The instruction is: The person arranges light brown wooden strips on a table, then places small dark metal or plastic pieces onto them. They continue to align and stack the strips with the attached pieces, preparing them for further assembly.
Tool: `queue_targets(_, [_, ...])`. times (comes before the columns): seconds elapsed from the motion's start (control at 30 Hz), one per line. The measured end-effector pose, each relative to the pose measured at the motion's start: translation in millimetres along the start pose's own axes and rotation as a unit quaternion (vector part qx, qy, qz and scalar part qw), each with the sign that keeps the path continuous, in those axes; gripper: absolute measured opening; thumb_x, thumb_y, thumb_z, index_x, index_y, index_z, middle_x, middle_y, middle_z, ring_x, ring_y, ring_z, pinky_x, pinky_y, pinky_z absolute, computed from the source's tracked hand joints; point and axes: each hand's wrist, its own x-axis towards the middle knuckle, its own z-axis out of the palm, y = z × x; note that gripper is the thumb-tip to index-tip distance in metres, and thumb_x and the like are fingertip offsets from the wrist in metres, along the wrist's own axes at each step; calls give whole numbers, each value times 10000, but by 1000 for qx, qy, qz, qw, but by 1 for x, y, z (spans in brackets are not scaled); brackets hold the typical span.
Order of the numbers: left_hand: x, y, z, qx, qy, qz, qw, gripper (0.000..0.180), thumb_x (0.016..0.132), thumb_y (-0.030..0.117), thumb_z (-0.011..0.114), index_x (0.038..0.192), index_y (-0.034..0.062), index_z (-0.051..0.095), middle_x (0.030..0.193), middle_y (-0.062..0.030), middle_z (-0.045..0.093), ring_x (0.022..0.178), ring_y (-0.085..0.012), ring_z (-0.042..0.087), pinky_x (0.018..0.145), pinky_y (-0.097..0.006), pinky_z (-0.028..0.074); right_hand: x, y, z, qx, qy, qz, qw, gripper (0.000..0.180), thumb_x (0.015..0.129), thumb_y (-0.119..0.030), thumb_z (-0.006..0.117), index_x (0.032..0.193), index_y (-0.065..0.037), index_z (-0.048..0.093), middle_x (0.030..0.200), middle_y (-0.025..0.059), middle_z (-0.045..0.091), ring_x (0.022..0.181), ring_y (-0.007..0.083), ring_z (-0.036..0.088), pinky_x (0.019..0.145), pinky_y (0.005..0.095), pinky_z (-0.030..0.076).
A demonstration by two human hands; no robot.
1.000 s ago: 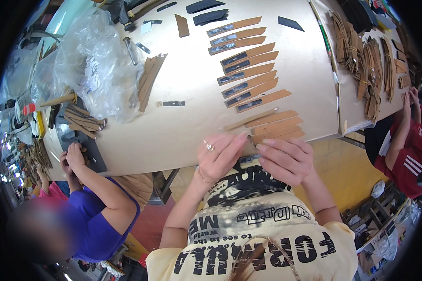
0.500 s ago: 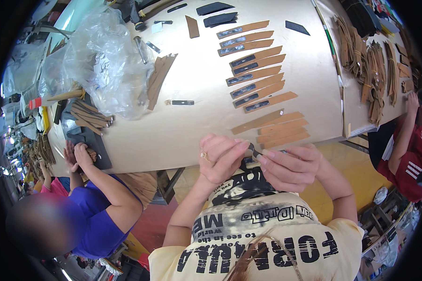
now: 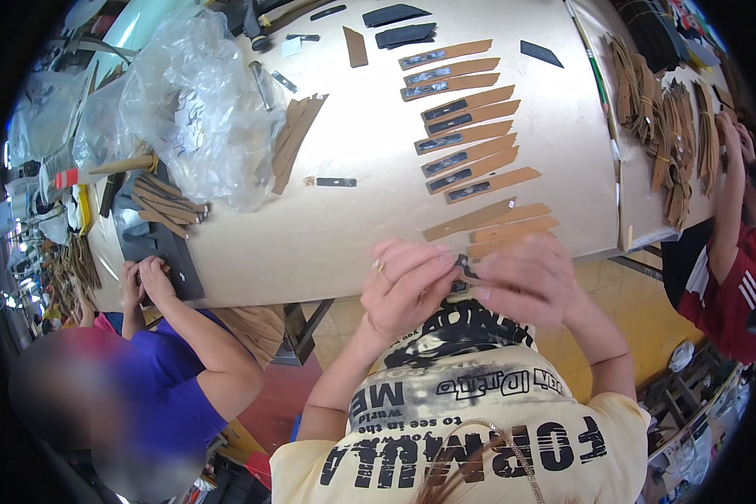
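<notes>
Just over the table's near edge, my left hand (image 3: pixel 410 281) is closed in a pinch on a small dark strip (image 3: pixel 465 269). My right hand (image 3: pixel 531 281) is at the strip's other side, its fingers smeared by motion, so its grip is unclear. Beyond my hands, several plain brown strips (image 3: pixel 512 228) lie close together, partly hidden by my right hand. Farther off runs a slanted column of brown strips (image 3: pixel 489 186), each with a dark shiny piece on its left end.
A crumpled clear plastic bag (image 3: pixel 197 109) and brown strips (image 3: pixel 298 143) are at the left. A small dark piece (image 3: pixel 336 182) lies mid-table; black pieces (image 3: pixel 405 35) are at the back. Bundled strips (image 3: pixel 668 143) lie right. Co-workers' hands (image 3: pixel 147 281) are at the left and the far right.
My right hand has shifted slightly and is now blurred, while my left stays at the dark strip. The left co-worker's hands have drawn together; the whole view has shifted a little.
</notes>
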Motion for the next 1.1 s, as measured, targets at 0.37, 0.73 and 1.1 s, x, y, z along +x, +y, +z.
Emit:
queue_targets(0.37, [-3,2,-13,-16,-182,-203,962,145,828,-13,697,955,44,658,1007,-99,669,897,-278,648,780,-361,500,-27,17,10,-71,-18,306,949,197,803,-150,774,983,-94,719,945,46,660,856,226,612,714,327,468])
queue_targets(0.73, [-12,-13,2,96,-181,-149,967,135,822,34,711,938,57,646,1132,-94,643,961,-289,623,848,-393,471,-36,29,16,-127,-135,298,936,207,813,-256,739,936,-115,651,956,28,575,922,218,551,849,370,406])
queue_targets(1.1, [-20,-9,-6,15,-93,-207,974,86,900,16,643,982,30,621,1160,-144,660,1036,-272,635,915,-376,493,-32,23,17,-188,-163,136,959,200,753,-186,724,902,-137,600,943,14,634,918,190,607,840,365,431])
